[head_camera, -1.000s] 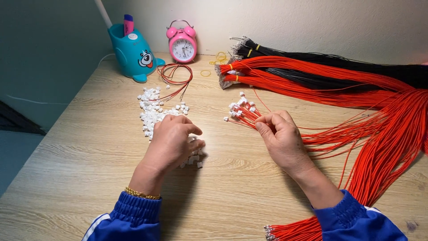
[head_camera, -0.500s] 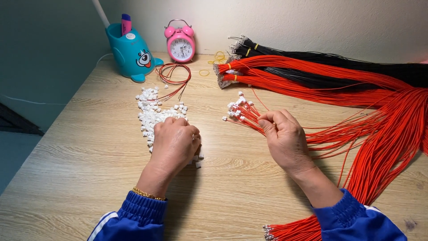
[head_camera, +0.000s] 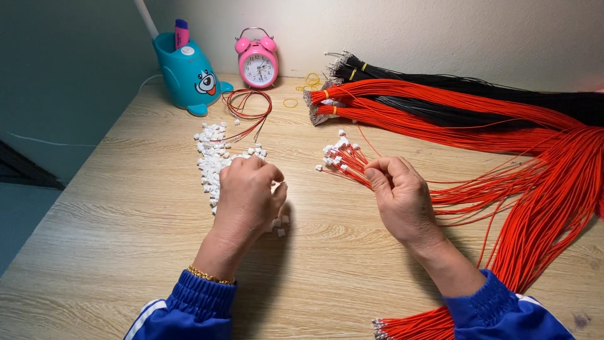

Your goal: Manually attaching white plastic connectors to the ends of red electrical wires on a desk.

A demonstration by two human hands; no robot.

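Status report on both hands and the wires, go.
Left hand curled over the white connectors on the table. Right hand pinching a fan of red wires tipped with connectors. Nothing between the hands.

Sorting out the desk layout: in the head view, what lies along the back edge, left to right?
Teal pen holder → pink alarm clock → yellow rubber bands → bundled black wires.

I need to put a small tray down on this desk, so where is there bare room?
Bare wood lies along the near left of the table, left of the left hand and below the white connector pile. A smaller patch lies between the two forearms. The right side is crowded with red wires, and the right hand holds some of them.
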